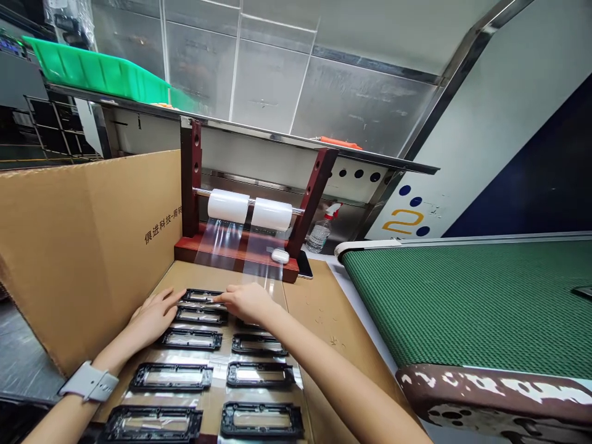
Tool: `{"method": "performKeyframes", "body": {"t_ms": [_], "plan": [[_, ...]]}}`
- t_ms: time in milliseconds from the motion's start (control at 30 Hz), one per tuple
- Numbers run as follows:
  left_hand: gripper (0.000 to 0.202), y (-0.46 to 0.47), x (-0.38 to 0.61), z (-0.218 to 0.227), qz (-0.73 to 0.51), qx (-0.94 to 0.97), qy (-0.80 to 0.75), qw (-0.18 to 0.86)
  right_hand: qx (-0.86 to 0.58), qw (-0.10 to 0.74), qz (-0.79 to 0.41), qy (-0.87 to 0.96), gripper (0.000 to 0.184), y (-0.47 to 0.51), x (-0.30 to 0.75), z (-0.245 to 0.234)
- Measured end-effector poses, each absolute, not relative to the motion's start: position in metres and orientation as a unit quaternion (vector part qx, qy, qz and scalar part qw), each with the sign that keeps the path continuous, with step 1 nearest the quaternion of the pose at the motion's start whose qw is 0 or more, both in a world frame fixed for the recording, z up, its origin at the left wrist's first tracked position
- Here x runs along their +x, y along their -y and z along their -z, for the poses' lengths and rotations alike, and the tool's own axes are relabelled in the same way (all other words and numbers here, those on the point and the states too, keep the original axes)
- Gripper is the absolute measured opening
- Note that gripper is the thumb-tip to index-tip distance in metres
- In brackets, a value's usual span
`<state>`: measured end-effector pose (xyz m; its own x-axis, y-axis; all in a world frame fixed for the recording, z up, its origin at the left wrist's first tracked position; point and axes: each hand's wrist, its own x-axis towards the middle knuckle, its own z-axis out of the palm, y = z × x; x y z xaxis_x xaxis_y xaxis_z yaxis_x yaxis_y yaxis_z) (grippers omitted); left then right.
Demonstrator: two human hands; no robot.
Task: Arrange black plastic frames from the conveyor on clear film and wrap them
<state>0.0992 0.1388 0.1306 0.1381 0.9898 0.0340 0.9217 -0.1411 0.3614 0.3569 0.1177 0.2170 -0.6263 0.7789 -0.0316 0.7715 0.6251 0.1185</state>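
Two columns of black rectangular frames lie on strips of clear film [217,243], with film showing in their long openings. My left hand [157,314] rests at the left column's far end, fingers stretched, fingertips at the left end of the farthest black frame [202,296]. From the right, my right hand [247,302] reaches over that same frame, its fingers curled and the index fingertip low at the film. Whatever it may pinch is too small to make out. Nearer me lie another black frame [192,338] and, in the right column, a black frame [261,374].
Two white film rolls [229,206] hang on a dark red wooden stand [187,185]. A white case [280,256] sits on its base. A cardboard panel [92,246] stands at left. A green conveyor belt [472,296] runs at right. Behind are a spray bottle [320,234] and green bin [102,74].
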Motion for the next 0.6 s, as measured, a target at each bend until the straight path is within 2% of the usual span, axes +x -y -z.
{"method": "performKeyframes", "body": {"t_ms": [400,600], "plan": [[0.044,-0.145,0.095,-0.123,-0.152,0.745,-0.637,0.128,0.46,0.078,-0.055,-0.883,0.036,-0.097,0.389,-0.232],[0.043,-0.151,0.097,-0.12,-0.181,0.734,-0.637,0.149,0.487,0.064,-0.06,-0.869,0.034,-0.088,0.399,-0.243]]}}
